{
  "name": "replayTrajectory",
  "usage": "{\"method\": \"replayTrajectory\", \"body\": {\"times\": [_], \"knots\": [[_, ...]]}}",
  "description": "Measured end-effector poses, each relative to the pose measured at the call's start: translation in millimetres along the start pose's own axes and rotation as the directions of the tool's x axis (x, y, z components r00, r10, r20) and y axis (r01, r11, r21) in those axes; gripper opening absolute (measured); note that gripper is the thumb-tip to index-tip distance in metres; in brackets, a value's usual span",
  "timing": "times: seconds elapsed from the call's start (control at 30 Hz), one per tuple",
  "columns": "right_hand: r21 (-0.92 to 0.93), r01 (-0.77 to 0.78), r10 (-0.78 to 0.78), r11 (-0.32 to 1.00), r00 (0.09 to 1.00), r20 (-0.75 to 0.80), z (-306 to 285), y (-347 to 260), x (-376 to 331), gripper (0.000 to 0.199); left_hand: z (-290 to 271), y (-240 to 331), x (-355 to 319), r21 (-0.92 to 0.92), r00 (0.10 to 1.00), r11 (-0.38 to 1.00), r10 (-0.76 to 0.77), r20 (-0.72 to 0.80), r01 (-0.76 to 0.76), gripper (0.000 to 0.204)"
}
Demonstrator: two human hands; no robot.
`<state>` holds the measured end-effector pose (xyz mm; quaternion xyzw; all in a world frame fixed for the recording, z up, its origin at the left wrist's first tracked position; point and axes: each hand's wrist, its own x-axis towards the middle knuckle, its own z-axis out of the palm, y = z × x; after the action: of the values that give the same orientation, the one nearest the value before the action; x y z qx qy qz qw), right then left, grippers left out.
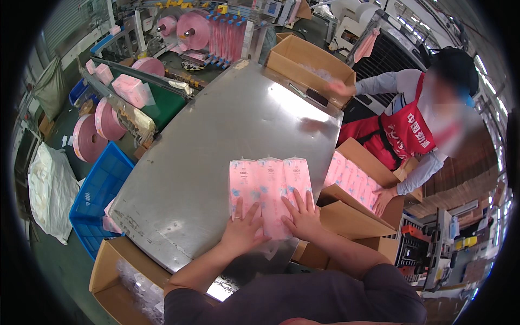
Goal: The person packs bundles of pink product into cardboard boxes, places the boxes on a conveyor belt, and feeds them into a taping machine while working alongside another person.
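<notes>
Three pink soft packs [272, 181] with blue print lie side by side near the front edge of the metal table. A clear film hangs off their near end. My left hand [244, 227] rests flat on the left pack, fingers spread, with a ring on one finger. On the right side, my right hand [303, 218] lies with spread fingers over the right pack and the middle one. Neither hand is closed around anything. The packs' undersides are hidden.
The metal table [184, 146] spans the middle. At right, a co-worker [401, 119] touches a carton [349, 203] of pink packs. A carton [105, 265] of clear plastic film stands front left, beside a blue crate [89, 200]. Beyond is a green conveyor [165, 105]; another carton [303, 57] stands at the back.
</notes>
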<state>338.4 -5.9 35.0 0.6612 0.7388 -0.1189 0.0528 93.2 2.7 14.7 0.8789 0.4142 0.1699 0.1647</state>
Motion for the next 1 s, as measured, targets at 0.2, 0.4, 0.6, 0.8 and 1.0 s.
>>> {"method": "replayTrajectory", "body": {"times": [0.2,0.4,0.6,0.8,1.0], "knots": [[-0.120,0.057,-0.059,0.991,0.998,-0.012,-15.1,7.5,3.2,0.071,-9.2,-11.2,21.9,-0.116,0.991,0.985,-0.121,0.055,0.126,0.078],[-0.021,0.096,-0.097,0.995,0.995,-0.020,-7.8,10.5,10.4,0.073,-46.4,-98.3,127.3,-0.075,0.857,0.890,-0.453,-0.247,0.449,0.080],[-0.017,0.103,-0.103,0.995,0.994,-0.034,-9.9,15.1,9.4,0.073,-106.5,-153.6,210.9,-0.015,0.708,0.751,-0.628,-0.323,0.660,0.070],[0.013,0.125,-0.125,0.992,0.992,-0.016,-10.5,13.6,9.2,0.072,-58.7,-198.7,132.2,0.169,0.807,0.792,-0.552,-0.209,0.586,0.056],[0.022,0.102,-0.102,0.994,0.995,-0.018,-12.5,24.1,10.4,0.072,-42.4,-65.1,-23.1,-0.039,0.984,0.989,-0.135,0.118,0.140,0.035]]}}
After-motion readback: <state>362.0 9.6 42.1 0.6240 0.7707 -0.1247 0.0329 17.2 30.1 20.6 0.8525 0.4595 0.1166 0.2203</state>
